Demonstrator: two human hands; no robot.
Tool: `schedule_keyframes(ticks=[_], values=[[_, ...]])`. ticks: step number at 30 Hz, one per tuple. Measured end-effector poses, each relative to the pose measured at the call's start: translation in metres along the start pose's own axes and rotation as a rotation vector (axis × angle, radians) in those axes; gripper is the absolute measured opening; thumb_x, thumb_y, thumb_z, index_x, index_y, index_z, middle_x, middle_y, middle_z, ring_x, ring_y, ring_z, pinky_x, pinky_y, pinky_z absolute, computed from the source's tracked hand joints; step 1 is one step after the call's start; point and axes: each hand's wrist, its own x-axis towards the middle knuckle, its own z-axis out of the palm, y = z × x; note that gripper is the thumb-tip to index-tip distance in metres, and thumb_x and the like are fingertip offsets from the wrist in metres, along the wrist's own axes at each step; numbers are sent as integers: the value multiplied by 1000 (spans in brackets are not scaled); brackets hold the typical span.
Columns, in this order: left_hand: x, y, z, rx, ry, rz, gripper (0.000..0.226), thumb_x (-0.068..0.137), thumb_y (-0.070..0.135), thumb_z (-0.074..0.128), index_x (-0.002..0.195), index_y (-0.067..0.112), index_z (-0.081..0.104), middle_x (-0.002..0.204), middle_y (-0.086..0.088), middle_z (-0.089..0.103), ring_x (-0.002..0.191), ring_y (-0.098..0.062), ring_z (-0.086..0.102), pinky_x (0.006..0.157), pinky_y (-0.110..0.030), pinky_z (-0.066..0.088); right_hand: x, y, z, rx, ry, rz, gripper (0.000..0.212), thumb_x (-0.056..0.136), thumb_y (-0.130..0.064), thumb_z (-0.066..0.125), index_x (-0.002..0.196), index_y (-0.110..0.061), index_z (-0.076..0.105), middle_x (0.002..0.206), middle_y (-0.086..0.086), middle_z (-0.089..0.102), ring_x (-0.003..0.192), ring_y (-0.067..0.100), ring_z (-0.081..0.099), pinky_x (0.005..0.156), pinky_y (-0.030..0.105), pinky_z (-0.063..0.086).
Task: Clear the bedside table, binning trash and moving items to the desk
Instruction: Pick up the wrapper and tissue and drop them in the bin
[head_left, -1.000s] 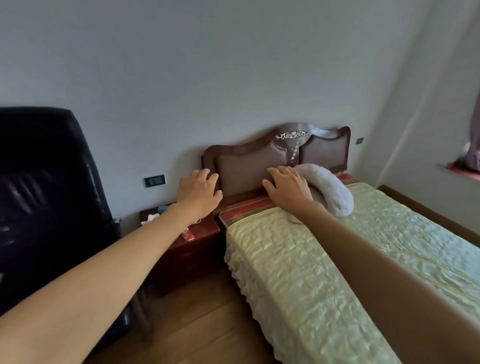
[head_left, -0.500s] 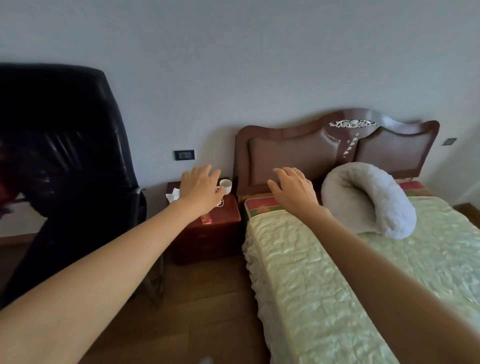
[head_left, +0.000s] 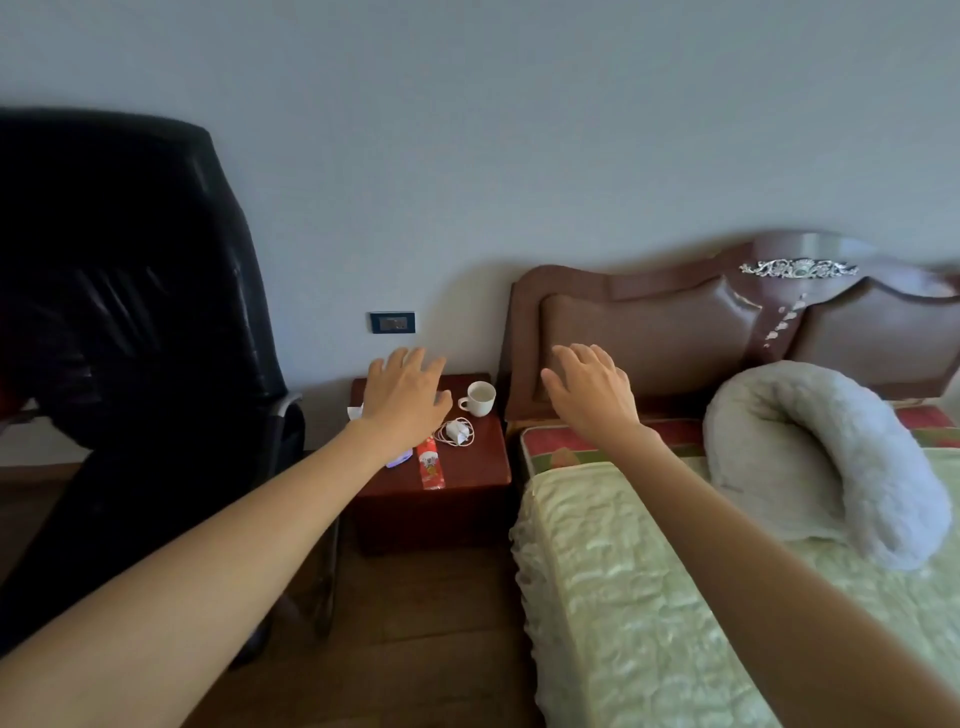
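Observation:
A dark red bedside table (head_left: 470, 470) stands between a black chair and the bed. On it sit a white cup (head_left: 479, 398), a white charger with coiled cable (head_left: 456, 431), a red wrapper (head_left: 430, 463), a small pale purple item (head_left: 399, 459) and a bit of white tissue (head_left: 354, 413), both partly hidden by my arm. My left hand (head_left: 408, 397) hovers over the table's left half, fingers spread, holding nothing. My right hand (head_left: 592, 392) is stretched out in front of the headboard, open and empty.
A black leather chair (head_left: 130, 312) fills the left side, close to the table. The bed (head_left: 727, 597) with a pale green cover and a white curved pillow (head_left: 831, 457) lies on the right. A wall socket (head_left: 392, 322) sits above the table. Wooden floor lies below.
The view has swung left and moved closer, bringing the bedside table's top into sight. Both hands stay stretched forward and open; the left one now hangs over the table.

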Motion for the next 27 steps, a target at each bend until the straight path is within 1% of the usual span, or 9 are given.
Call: schedule_keyframes(ticks=[6, 12, 18, 22, 27], values=[[48, -11, 37, -23, -55, -27, 50, 94, 38, 42, 140, 17, 39, 141, -7, 43, 128, -27, 39, 101, -42, 32, 52, 13, 38, 15, -59, -7, 43, 98, -37, 40, 134, -14, 47, 130, 4, 54, 127, 25, 41, 100, 45, 39], [103, -10, 73, -47, -99, -96, 50, 93, 37, 46, 138, 15, 42, 141, -9, 42, 129, -28, 38, 101, -44, 34, 117, 41, 71, 16, -127, -42, 46, 99, -39, 38, 138, -15, 45, 136, 3, 51, 133, 25, 37, 105, 45, 36], [159, -5, 100, -45, -114, -156, 49, 92, 36, 46, 136, 15, 43, 140, -9, 43, 127, -28, 39, 99, -43, 34, 177, 68, 101, 19, -195, -95, 46, 100, -37, 38, 139, -15, 44, 137, 4, 51, 133, 24, 37, 106, 45, 34], [181, -6, 124, -51, -149, -206, 49, 93, 36, 43, 137, 16, 41, 143, -8, 41, 130, -28, 37, 101, -44, 32, 207, 75, 128, 33, -248, -113, 45, 99, -35, 40, 138, -13, 45, 139, 6, 50, 135, 26, 36, 107, 45, 32], [200, -20, 163, -86, -228, -247, 50, 93, 36, 42, 139, 16, 40, 144, -8, 41, 133, -28, 35, 104, -43, 31, 228, 78, 171, 47, -305, -128, 44, 98, -33, 43, 136, -12, 48, 134, 6, 54, 131, 26, 40, 104, 44, 35]])
